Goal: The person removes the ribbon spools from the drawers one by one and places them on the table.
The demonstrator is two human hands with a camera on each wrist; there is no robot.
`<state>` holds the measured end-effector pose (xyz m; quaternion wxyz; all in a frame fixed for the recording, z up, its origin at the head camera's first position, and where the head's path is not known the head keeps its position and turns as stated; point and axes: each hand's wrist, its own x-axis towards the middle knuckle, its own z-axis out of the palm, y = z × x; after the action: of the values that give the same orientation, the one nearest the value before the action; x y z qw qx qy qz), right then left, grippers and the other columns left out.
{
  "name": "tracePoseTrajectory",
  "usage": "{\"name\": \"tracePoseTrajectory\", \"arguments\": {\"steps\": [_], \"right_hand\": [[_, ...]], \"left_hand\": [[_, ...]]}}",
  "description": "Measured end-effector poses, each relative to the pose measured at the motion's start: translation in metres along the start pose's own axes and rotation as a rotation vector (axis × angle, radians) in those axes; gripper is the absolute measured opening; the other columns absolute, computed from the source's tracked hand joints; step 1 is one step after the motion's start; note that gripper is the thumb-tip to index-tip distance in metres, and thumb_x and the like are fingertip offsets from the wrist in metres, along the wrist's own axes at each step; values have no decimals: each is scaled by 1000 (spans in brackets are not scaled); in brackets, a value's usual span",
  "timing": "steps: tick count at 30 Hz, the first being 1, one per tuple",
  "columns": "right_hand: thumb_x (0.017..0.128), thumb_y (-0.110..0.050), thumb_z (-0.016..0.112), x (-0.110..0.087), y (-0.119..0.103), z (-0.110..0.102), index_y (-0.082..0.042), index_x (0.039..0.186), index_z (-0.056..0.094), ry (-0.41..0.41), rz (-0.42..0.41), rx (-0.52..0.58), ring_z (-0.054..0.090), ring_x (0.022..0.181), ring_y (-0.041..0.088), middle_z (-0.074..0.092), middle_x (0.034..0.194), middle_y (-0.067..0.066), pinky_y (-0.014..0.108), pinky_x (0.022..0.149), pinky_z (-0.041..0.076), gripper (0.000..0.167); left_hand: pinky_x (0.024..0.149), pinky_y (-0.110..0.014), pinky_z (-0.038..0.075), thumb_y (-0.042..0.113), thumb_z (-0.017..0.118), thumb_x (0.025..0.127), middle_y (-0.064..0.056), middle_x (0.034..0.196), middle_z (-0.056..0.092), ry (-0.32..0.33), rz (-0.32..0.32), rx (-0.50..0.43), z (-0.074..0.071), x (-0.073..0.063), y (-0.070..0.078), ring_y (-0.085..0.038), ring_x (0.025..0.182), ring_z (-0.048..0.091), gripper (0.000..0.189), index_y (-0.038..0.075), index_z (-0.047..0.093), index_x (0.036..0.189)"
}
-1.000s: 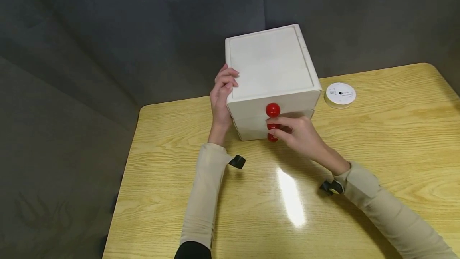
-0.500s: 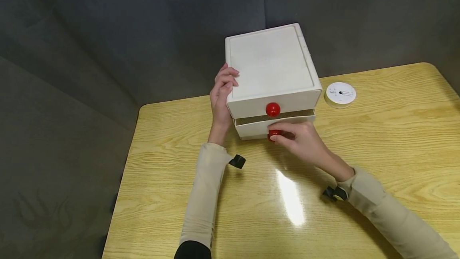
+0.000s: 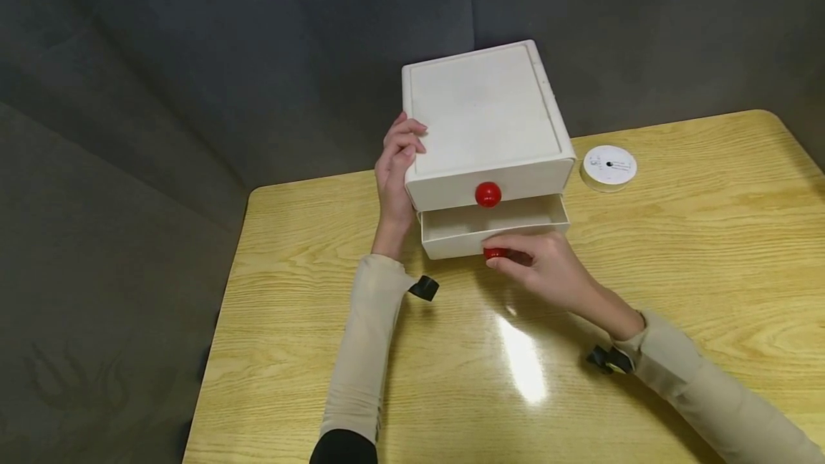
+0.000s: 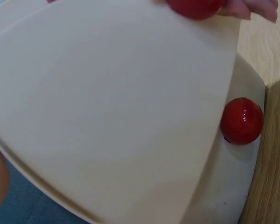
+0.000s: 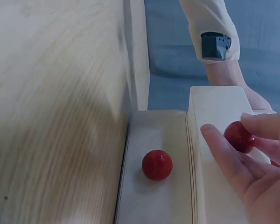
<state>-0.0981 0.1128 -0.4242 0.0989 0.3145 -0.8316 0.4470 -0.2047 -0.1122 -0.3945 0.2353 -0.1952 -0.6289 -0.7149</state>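
A white drawer unit with red ball knobs stands near the table's back edge. My left hand holds its left side, with fingertips bent over the top edge. Below the shut top drawer, whose red knob faces me, the middle drawer is pulled partway out. My right hand pinches that drawer's red knob between thumb and fingers. In the right wrist view, the bottom drawer's knob sits beside it, near the tabletop; the head view hides it.
A white-faced ribbon spool lies on the wooden table, right of the drawer unit. A dark cloth hangs behind the table and along its left. Black wrist-worn devices stick out from both sleeves.
My right hand has drawn the middle drawer out toward me by its knob, from shut to partway out, so its inside shows. The left hand has stayed on the unit's side.
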Motion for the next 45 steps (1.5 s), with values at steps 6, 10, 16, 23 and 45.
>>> {"name": "tracePoseTrajectory", "arguments": {"steps": [6,10,16,23,45], "right_hand": [[82,3,81,-6,-5,1,-3,106,80,8,-18,0,76,86,21,78,100,10,31,66,62,25],[81,4,82,-10,-7,1,-3,105,80,8,-22,5,76,86,22,79,100,10,32,67,63,25],[80,6,82,-16,-10,1,-2,104,80,12,-41,12,77,88,24,79,98,9,37,70,64,26],[79,8,81,-22,-15,0,-1,105,79,6,-50,15,77,87,25,78,99,10,31,70,64,28],[71,11,83,-43,-30,-1,-2,103,78,-6,-174,47,77,84,22,79,97,8,16,80,58,35]], "left_hand": [[125,-38,20,16,42,91,8,114,62,-13,20,6,-1,0,0,-23,142,38,27,-9,52,87],[125,-38,20,16,43,92,8,115,62,-24,7,12,-2,0,1,-21,143,38,27,-9,52,87],[125,-38,19,15,43,92,9,116,62,-46,-9,27,-4,0,2,-20,144,37,27,-9,53,88],[125,-38,20,14,44,92,9,117,62,-72,-6,42,-7,2,5,-21,144,37,26,-9,55,87],[125,-36,21,16,43,93,9,118,61,-88,-33,77,-9,2,7,-19,145,37,28,-7,57,88]]}}
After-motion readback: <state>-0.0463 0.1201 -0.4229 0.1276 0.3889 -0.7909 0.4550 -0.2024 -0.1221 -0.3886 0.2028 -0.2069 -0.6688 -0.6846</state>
